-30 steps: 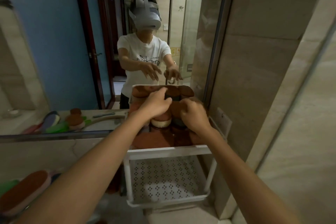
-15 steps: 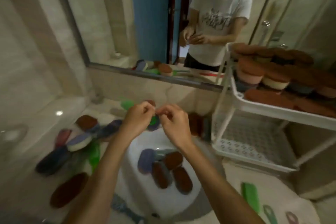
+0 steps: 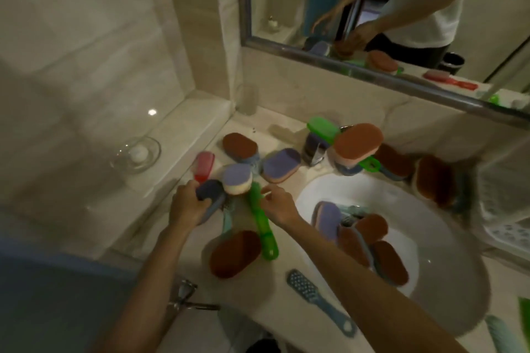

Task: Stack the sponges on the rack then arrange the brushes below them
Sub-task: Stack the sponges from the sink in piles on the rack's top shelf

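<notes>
left hand (image 3: 186, 206) grips dark sponge (image 3: 210, 193) by the ledge (image 3: 183, 135); right hand (image 3: 277, 206), seemingly empty, beside green brush (image 3: 262, 228)

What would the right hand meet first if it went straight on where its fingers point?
Probably the upper end of the green brush, just ahead of the right hand; the purple-topped sponge lies right behind it. Depth is unclear.

The long brush (image 3: 262, 226) is bright green, the big sponge (image 3: 235, 253) rust-brown. The round sponge (image 3: 237, 179) shows lilac over cream, the dark sponge (image 3: 210, 190) navy. The small brush (image 3: 308, 289) is pale blue, dotted white; the basin (image 3: 358, 189) white, the counter (image 3: 258, 295) veined beige.
</notes>
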A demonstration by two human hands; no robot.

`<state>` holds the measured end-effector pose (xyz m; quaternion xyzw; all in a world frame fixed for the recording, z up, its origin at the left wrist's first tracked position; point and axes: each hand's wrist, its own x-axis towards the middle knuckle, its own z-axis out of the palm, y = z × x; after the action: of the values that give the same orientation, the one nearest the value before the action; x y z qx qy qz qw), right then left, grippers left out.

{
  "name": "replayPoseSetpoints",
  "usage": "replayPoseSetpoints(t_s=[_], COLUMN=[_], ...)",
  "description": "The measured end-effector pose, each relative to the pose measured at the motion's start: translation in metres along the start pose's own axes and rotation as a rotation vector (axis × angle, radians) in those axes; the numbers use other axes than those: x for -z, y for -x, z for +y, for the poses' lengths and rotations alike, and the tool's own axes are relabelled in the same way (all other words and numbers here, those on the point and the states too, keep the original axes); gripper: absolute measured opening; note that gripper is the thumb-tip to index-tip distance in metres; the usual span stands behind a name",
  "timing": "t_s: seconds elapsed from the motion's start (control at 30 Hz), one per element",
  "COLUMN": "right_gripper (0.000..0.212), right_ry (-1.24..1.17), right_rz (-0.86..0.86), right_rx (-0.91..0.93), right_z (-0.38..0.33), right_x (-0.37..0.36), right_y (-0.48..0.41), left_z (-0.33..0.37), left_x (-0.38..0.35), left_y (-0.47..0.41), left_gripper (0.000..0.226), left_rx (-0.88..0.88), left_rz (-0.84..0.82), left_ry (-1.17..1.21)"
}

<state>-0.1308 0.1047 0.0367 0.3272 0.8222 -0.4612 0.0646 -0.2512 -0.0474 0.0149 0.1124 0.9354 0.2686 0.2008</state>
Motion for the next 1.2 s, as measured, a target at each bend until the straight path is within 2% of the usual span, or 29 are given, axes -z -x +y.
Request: replayPoseSetpoints(t_s=[0.1, 0.17, 0.23, 0.33, 0.37, 0.43, 0.53, 0.6, 0.67, 0.77, 0.83, 0.87, 0.93, 1.0, 1.07, 1.2], right_gripper=[0.027, 0.042, 0.047, 0.021, 0.019, 0.024, 0.030, 0.036, 0.033, 0.026, 0.031, 0.034, 0.037, 0.037, 0.040, 0.028], right_ry=[-0.227, -0.384, -0.543, -0.682, -0.717, -0.752, -0.709, -0.641, -0.545, -0.430, -0.398, -0.385, -0.379, -0.430, -0.528, -0.789], right_rz=[0.039, 0.041, 0.035, -0.005, -0.040, -0.060, -0.012, 0.057, 0.099, 0.162, 0.221, 0.251, 0.313, 0.359, 0.366, 0.323], right_rx=[-0.161, -0.321, -0.432, -0.453, -0.452, -0.465, -0.545, -0.507, -0.415, -0.232, -0.105, -0.050, 0.042, 0.106, 0.143, 0.195], right_z=[-0.016, -0.023, -0.027, -0.028, -0.029, -0.031, -0.033, -0.029, -0.025, -0.030, -0.040, -0.046, -0.058, -0.066, -0.067, -0.047], right_x=[-0.018, -0.026, -0.032, -0.039, -0.040, -0.041, -0.037, -0.032, -0.023, -0.003, 0.016, 0.027, 0.050, 0.078, 0.111, 0.178], right_y=[-0.028, -0.048, -0.061, -0.070, -0.071, -0.074, -0.075, -0.074, -0.071, -0.057, -0.043, -0.035, -0.019, -0.002, 0.019, 0.068], left_z=[-0.016, -0.018, -0.019, -0.020, -0.020, -0.018, -0.018, -0.017, -0.009, 0.017, 0.041, 0.056, 0.091, 0.131, 0.168, 0.233], left_x=[-0.003, -0.006, -0.011, -0.017, -0.019, -0.023, -0.022, -0.017, -0.010, 0.008, 0.024, 0.031, 0.041, 0.047, 0.048, 0.041], left_y=[-0.015, -0.017, -0.020, -0.024, -0.026, -0.027, -0.028, -0.027, -0.023, -0.019, -0.015, -0.009, 0.003, 0.020, 0.037, 0.074], left_gripper=[0.060, 0.074, 0.083, 0.092, 0.093, 0.093, 0.095, 0.097, 0.089, 0.066, 0.071, 0.066, 0.032, 0.010, 0.010, 0.020], left_rx=[-0.056, -0.082, -0.126, -0.174, -0.186, -0.208, -0.179, -0.150, -0.111, 0.042, 0.080, 0.088, 0.066, 0.021, -0.038, -0.167], left_rz=[-0.107, -0.168, -0.198, -0.182, -0.169, -0.135, -0.151, -0.133, -0.079, 0.023, -0.009, -0.038, -0.128, -0.207, -0.277, -0.417], left_ry=[-0.080, -0.124, -0.187, -0.354, -0.400, -0.452, -0.391, -0.292, -0.117, 0.330, 0.676, 0.825, 1.075, 1.221, 1.271, 1.284])
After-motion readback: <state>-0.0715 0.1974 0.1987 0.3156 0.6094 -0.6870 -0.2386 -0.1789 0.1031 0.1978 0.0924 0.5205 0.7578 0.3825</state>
